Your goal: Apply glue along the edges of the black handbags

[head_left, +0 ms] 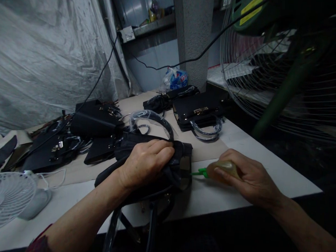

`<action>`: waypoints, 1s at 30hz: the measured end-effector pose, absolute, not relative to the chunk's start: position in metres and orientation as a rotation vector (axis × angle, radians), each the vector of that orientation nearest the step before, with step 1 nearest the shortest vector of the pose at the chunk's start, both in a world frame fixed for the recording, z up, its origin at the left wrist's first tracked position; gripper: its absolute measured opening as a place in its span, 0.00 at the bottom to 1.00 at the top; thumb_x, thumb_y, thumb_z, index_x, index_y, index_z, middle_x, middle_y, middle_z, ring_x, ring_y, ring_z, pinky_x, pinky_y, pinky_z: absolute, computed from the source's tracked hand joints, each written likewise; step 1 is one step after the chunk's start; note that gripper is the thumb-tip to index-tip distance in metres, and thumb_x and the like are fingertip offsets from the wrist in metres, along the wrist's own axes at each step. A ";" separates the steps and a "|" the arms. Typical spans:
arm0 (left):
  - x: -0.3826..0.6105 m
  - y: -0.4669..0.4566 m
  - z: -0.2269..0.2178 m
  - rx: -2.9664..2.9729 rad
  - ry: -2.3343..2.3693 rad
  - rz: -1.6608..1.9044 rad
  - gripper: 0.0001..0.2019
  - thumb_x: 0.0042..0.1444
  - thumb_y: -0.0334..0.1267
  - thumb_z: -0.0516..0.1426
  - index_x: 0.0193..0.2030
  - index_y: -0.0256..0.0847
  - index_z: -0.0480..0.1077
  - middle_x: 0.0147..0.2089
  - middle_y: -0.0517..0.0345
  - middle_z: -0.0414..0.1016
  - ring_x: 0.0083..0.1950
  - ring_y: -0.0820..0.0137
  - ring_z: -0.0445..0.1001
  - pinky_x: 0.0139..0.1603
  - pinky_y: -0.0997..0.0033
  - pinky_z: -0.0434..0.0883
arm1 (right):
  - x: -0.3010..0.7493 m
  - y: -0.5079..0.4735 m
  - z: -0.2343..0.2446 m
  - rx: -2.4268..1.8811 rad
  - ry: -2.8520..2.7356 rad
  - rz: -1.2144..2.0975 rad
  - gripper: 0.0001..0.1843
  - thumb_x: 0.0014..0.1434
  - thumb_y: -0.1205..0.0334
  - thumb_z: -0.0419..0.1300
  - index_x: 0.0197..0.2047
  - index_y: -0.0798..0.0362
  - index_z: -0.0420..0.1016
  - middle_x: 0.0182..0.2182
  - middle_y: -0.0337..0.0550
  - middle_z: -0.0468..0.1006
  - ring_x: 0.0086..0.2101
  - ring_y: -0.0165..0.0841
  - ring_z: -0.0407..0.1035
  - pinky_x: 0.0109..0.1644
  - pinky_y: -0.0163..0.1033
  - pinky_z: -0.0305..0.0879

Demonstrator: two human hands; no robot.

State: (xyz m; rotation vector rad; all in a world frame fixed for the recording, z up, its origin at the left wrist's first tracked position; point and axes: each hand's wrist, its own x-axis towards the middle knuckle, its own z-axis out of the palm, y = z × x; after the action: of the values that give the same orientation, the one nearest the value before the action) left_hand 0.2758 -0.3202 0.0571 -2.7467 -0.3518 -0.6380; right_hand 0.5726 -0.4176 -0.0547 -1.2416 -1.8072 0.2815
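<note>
My left hand (145, 163) grips the top of a black handbag (179, 171) at the table's front edge, fingers curled over its folded edge. The bag's plastic-wrapped handle (154, 118) arcs up behind the hand, and its straps hang down over the table's edge. My right hand (247, 177) is closed around a small squeeze bottle of yellowish liquid (224, 167). Its green nozzle (198, 173) points left and touches the bag's side.
Several more black handbags lie on the table: one at back centre (199, 110), others at left (96, 119). A small white fan (6, 197) stands at the front left, a large green fan (284, 60) at right. A cable (103, 69) runs from a wall socket.
</note>
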 end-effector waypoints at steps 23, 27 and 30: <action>0.272 -0.347 0.062 -2.725 -0.330 -0.634 0.15 0.71 0.27 0.47 0.44 0.34 0.75 0.45 0.49 0.86 0.39 0.63 0.85 0.36 0.64 0.83 | 0.578 -0.418 -0.047 -1.442 -1.657 0.469 0.17 0.67 0.43 0.62 0.35 0.48 0.73 0.28 0.37 0.75 0.27 0.36 0.70 0.31 0.41 0.65; 0.272 -0.349 0.062 -2.746 -0.335 -0.620 0.14 0.70 0.27 0.48 0.43 0.34 0.75 0.45 0.49 0.86 0.40 0.62 0.85 0.36 0.65 0.84 | 0.580 -0.422 -0.045 -1.440 -1.672 0.439 0.16 0.67 0.44 0.62 0.35 0.47 0.72 0.27 0.37 0.74 0.25 0.37 0.69 0.29 0.42 0.64; 0.273 -0.350 0.062 -2.754 -0.330 -0.602 0.13 0.70 0.27 0.49 0.43 0.34 0.75 0.45 0.49 0.86 0.41 0.61 0.85 0.37 0.63 0.84 | 0.579 -0.425 -0.042 -1.464 -1.643 0.416 0.17 0.67 0.43 0.62 0.35 0.47 0.72 0.26 0.37 0.74 0.24 0.37 0.68 0.28 0.42 0.62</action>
State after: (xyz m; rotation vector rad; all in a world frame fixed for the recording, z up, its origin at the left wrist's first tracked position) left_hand 0.2729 -0.3497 0.0625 -2.7536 -0.3296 -0.6019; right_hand 0.5786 -0.4250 -0.0422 -1.4636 -1.6431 0.4157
